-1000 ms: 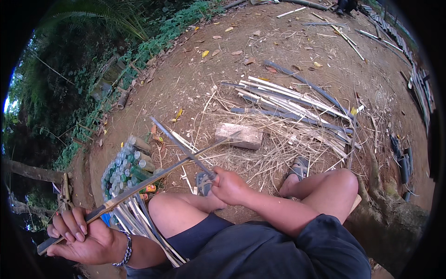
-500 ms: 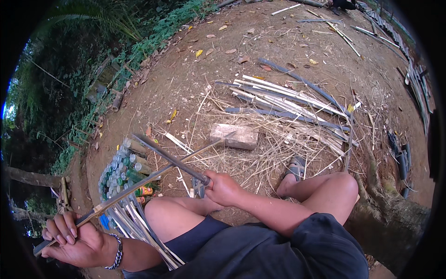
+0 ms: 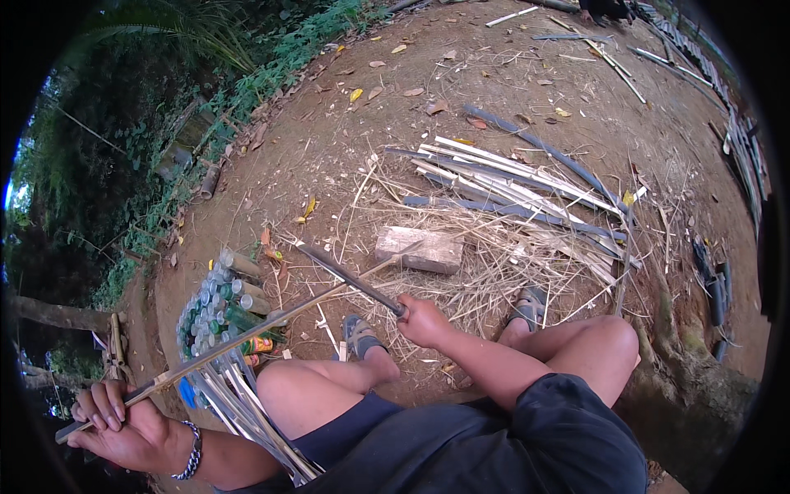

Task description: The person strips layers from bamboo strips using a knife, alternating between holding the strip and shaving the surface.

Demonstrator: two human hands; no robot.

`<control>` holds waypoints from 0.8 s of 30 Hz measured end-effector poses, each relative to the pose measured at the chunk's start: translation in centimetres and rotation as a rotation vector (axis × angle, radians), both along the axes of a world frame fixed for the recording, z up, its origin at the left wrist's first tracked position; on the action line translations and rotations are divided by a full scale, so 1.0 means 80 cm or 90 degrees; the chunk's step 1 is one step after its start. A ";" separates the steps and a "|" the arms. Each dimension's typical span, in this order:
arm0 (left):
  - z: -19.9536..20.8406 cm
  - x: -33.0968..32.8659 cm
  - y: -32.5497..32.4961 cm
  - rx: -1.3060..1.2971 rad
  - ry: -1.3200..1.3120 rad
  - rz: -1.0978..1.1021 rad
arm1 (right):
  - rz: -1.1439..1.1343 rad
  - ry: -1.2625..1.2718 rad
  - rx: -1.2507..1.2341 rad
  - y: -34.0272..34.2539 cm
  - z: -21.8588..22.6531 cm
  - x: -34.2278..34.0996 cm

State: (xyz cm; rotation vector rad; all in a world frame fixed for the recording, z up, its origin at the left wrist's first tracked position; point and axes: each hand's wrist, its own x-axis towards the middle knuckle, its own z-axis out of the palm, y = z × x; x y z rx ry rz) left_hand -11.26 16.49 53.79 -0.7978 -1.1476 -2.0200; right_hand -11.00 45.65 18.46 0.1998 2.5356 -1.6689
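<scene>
A long, thin bamboo strip [image 3: 239,340] slants from the lower left up to a wooden block [image 3: 421,249] on the ground, its far end over the block's top. My left hand [image 3: 123,424], with a chain bracelet at the wrist, is closed round the strip's near end. My right hand [image 3: 424,321] grips the handle of a long-bladed knife, the handle itself hidden in my fist. The dark knife blade [image 3: 341,273] points up and left and crosses the strip a little short of the block. Whether its edge touches the strip I cannot tell.
Split bamboo strips [image 3: 527,193] lie in a pile beyond the block, amid shavings. Glass and plastic bottles [image 3: 222,309] crowd the ground by my left knee; more thin strips [image 3: 247,412] lean against my left thigh. A tree root [image 3: 683,354] rises at right.
My right hand and the knife have moved away from me and to the right, so the blade now crosses the strip nearer the block. My left hand keeps its hold.
</scene>
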 end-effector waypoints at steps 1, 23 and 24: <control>-0.001 -0.001 -0.003 -0.017 0.011 -0.033 | -0.010 0.032 0.038 -0.002 -0.005 -0.005; -0.002 -0.002 -0.005 0.015 -0.006 -0.040 | -0.008 -0.099 0.028 -0.004 -0.018 -0.002; 0.000 -0.002 -0.007 0.016 -0.007 -0.044 | -0.069 -0.174 0.020 0.011 -0.057 -0.009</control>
